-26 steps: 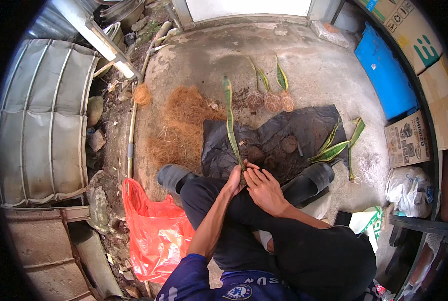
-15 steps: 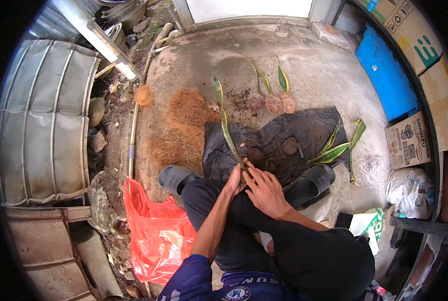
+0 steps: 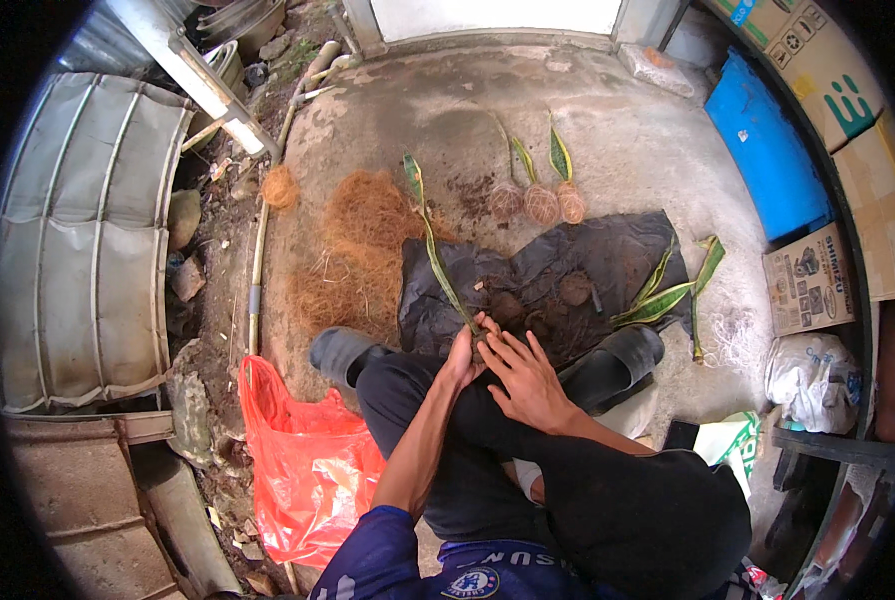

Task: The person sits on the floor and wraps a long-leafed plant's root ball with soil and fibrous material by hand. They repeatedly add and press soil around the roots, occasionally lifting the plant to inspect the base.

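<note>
A long snake plant leaf [image 3: 433, 250], green with yellow edges, slants up and away from my left hand [image 3: 461, 360], which is closed around its base. Dark soil seems to cling there, though the fingers hide most of it. My right hand [image 3: 527, 380] lies against that base, its fingers stretched out and apart. Beneath and beyond the hands is a crumpled black plastic sheet [image 3: 429, 290] bearing loose soil and a round soil ball [image 3: 574, 289]. Cut snake plant leaves [image 3: 655, 306] rest on the sheet's right side.
Three snake plants with string-wrapped root balls [image 3: 541, 205] lie beyond the sheet. Brown coconut fibre [image 3: 352, 260] is heaped at left, above a red plastic bag [image 3: 317, 470]. White string [image 3: 733, 340], a blue container [image 3: 767, 145] and cardboard boxes [image 3: 812, 280] are on the right.
The leaf's tip has swung slightly left with my left hand. My right hand's fingers have spread and shifted a little at the base. The whole view has moved slightly.
</note>
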Tool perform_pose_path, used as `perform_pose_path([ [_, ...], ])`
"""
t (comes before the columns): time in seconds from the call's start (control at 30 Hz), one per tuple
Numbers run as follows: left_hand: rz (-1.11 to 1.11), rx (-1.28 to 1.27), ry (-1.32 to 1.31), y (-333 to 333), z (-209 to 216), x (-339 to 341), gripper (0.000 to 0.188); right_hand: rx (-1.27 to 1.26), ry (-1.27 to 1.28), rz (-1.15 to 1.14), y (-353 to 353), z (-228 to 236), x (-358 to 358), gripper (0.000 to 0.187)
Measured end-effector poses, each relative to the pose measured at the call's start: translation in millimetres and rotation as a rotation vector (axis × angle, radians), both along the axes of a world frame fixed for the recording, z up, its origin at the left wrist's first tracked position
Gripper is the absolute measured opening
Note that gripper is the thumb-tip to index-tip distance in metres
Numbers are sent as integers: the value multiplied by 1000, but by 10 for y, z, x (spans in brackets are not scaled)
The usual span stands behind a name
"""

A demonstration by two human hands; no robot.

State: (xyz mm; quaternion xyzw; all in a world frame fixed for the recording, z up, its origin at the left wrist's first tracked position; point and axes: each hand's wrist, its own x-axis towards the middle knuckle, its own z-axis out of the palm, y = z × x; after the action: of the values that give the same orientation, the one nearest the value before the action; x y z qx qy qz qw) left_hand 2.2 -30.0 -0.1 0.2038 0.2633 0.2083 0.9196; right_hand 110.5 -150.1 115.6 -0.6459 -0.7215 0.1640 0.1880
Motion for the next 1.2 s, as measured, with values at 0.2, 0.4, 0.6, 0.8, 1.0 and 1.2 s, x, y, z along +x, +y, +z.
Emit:
perform_pose_path([
  [0.2, 1, 17, 0, 10, 9, -1, 44, 83, 105, -33, 27, 11, 33, 52],
  [0.4, -198, 48, 16, -21, 63, 23, 42, 105, 310, -241, 254, -19, 362, 18],
  [0.6, -294, 156, 119, -37, 141, 51, 40, -70, 417, -231, 318, -216, 427, 18],
  [0.8, -304, 141, 116, -35, 205, 65, 41, -97, 367, -233, 339, -236, 442, 17],
  [1.0, -311, 141, 103, -23, 228, 77, 42, -75, 390, -237, 302, -323, 423, 13],
  [1.2, -315, 158, 84, -16, 194, 74, 49, -119, 508, -276, 305, -350, 417, 12],
])
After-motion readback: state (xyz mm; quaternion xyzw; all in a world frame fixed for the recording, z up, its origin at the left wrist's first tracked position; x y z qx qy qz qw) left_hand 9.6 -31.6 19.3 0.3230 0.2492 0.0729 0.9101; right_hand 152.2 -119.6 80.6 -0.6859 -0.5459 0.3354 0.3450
